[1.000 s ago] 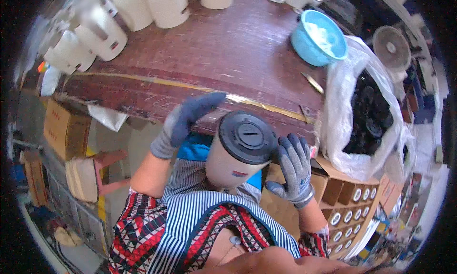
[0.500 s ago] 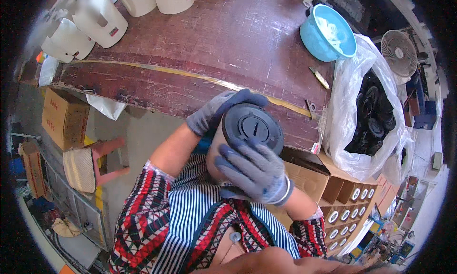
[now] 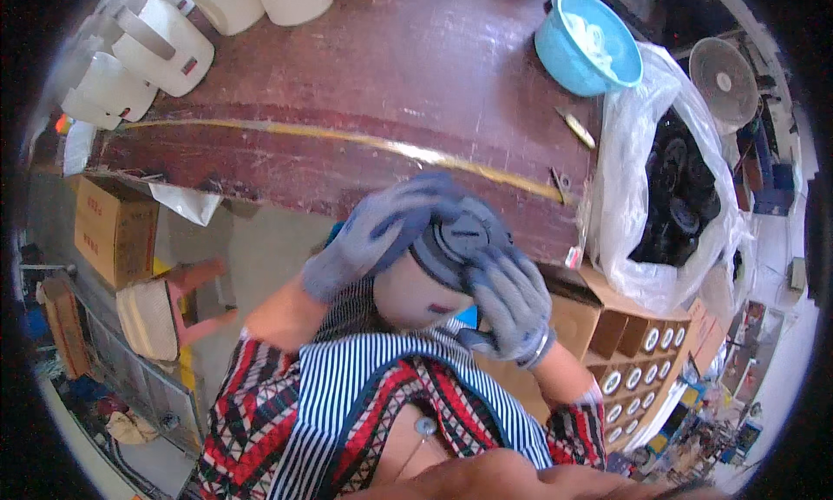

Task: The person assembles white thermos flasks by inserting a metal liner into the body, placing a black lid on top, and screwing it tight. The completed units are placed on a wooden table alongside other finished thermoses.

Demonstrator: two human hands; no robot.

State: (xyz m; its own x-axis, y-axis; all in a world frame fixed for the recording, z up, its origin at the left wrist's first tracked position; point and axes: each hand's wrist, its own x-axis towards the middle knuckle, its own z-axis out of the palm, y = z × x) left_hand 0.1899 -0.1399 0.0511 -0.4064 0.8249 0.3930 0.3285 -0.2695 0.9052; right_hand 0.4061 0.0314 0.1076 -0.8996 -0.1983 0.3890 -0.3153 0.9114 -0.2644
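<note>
Since the earlier frame the left hand [image 3: 379, 233] has slid up over the dark lid [image 3: 458, 240], joining the right hand [image 3: 510, 299]. Both gloved hands now grip the lidded white jug [image 3: 416, 292], held just below the bench [image 3: 364, 92] edge. A blue bowl [image 3: 583, 47] sits at two o'clock, a bag of dark lids [image 3: 677, 196] at three.

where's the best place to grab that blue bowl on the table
Likely the rim of the blue bowl, on its left side, coming from above. It stands upright and open on the dark red table, and the clear plastic bag crowds its right side, while the left stays clear.
</note>
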